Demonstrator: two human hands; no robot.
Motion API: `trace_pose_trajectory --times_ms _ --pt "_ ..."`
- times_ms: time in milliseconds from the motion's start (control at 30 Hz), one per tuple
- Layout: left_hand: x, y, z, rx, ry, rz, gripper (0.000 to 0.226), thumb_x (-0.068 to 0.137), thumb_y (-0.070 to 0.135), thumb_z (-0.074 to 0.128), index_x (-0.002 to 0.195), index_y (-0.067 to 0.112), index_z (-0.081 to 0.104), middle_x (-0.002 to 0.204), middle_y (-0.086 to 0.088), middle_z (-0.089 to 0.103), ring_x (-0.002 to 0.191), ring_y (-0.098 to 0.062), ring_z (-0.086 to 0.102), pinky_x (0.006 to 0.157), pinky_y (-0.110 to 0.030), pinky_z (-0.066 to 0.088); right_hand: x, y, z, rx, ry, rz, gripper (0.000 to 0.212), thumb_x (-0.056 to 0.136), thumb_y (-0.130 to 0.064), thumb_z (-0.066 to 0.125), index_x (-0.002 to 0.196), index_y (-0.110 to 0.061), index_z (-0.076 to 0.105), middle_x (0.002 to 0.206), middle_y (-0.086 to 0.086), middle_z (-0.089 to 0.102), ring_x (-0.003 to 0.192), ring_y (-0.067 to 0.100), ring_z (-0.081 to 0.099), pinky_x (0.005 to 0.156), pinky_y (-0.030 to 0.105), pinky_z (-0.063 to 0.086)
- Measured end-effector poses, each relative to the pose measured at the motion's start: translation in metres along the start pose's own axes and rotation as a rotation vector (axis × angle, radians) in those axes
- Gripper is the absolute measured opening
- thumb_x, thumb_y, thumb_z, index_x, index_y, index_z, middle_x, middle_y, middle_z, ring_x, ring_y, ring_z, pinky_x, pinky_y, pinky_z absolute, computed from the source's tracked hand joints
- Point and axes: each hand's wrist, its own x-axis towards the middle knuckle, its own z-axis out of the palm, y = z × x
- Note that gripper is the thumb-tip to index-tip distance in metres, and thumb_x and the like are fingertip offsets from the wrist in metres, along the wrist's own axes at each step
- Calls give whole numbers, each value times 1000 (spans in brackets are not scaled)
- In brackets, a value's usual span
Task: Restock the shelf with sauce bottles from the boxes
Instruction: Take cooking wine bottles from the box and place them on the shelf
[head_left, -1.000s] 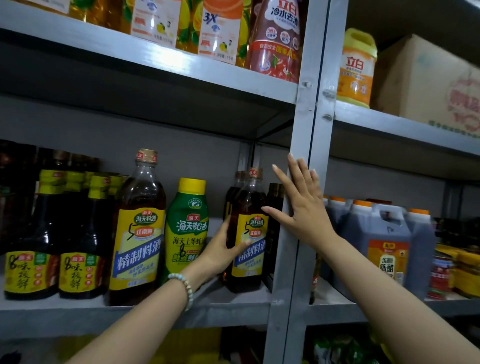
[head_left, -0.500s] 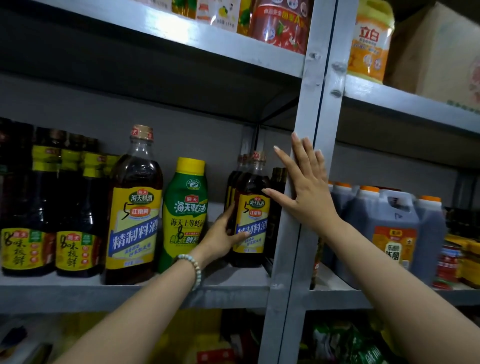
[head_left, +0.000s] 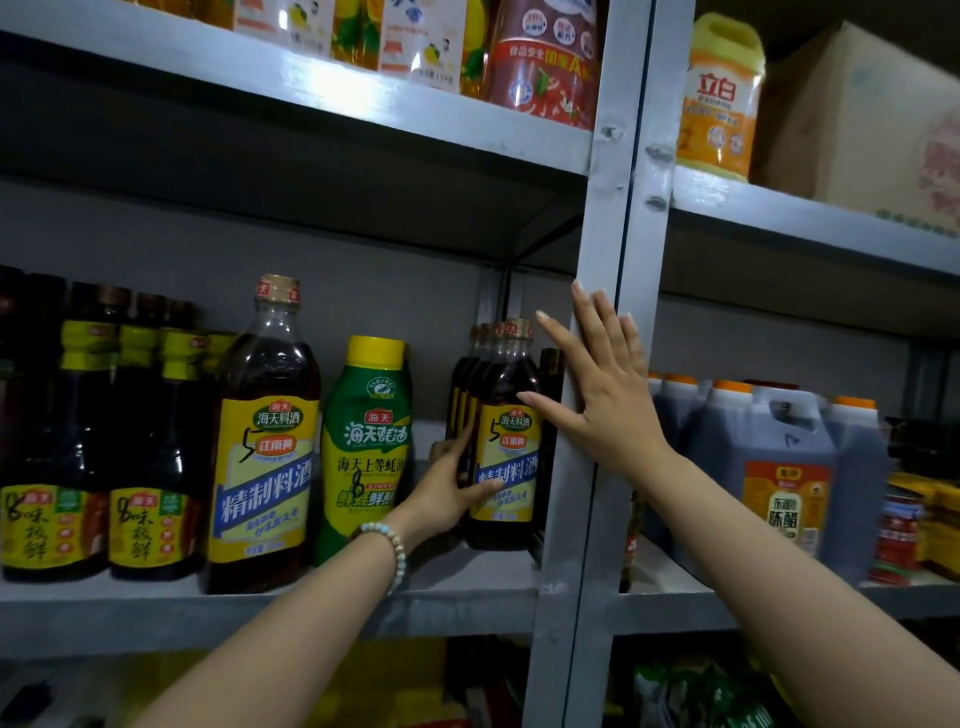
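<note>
Left hand (head_left: 447, 496) wrapped around dark sauce bottle (head_left: 506, 452) standing on middle shelf (head_left: 467, 605) by the post (head_left: 597, 364). Right hand (head_left: 602, 400) flat on post, fingers spread, holding nothing.

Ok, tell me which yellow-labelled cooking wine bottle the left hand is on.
The smaller bottle by the shelf post, under the left hand; the taller one stands untouched.
</note>
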Motion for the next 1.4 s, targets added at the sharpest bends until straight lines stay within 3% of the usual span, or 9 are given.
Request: trace_pose_trajectory --times_ms 267,433,567,767,867,1033,1200,1300,1400 --pt "-44 33 -7 211 102 94 88 73 55 69 145 32 24 140 5 39 119 -14 50 100 -40 47 0 -3 -11 24 -109 21 78 84 -68 34 150 -30 19 160 -2 -8 145 13 -17 116 30 -18" --pt "-99 91 -66 267 208 295 56 84 34 66 134 32 41 124 15 49 108 -2 53 90 -27 51 2 -29 -17 195 -61 122 77 82 -66 38 148 -31 22 160 -4 0 146 13 -9 117 32 -10" --pt "-132 116 -133 354 319 409 35 84 26 68 115 33 55 109 9 58 91 -11 61 72 -32 58 14 -81 -13 545 -43 215 66 87 -50 56 145 -32 29 158 -9 15 144 4 9 118 32 9" --pt "-148 97 -203 562 448 281 57 77 39 72 127 29 47 122 9 49 102 -9 54 80 -34 54 45 -163 3 998 -166 406 58 91 -39 58 143 -31 34 153 -12 28 139 3 26 100 13 32" --pt "-147 83 -212 510 369 214 64 76 42 72 133 31 43 130 10 47 107 -9 54 87 -37 52 64 -194 11 1150 -242 536 59 91 -40 56 144 -22 36 149 -2 38 136 11 35 102 22 39" --pt "-143 87 -210 455 364 200 63 78 40 72 132 32 43 110 24 47 93 1 55 72 -10 40 86 -221 18 1281 -336 638 56 94 -34 54 142 -9 39 141 5 49 126 15 49 98 20 40" --pt "-144 87 -207 431 361 185 62 74 46 73 127 32 43 104 25 51 92 2 56 72 -15 44 93 -233 23 1296 -232 658 28 94 -30 56 116 -14 61 105 4 69 93 14 66 73 17 53" --pt "-148 82 -200 333 270 148 70 68 46 77 127 35 39 97 31 51 88 9 57 76 -17 49 94 -235 21 1226 -121 639 30 88 -33 63 111 -14 63 102 5 69 96 17 66 81 27 56" --pt "-151 79 -197 237 262 140 87 57 49 82 132 26 44 111 18 54 104 -7 60 92 -31 51 88 -237 15 1186 -33 600 28 84 -32 69 105 -15 66 97 3 70 94 16 67 82 30 56"
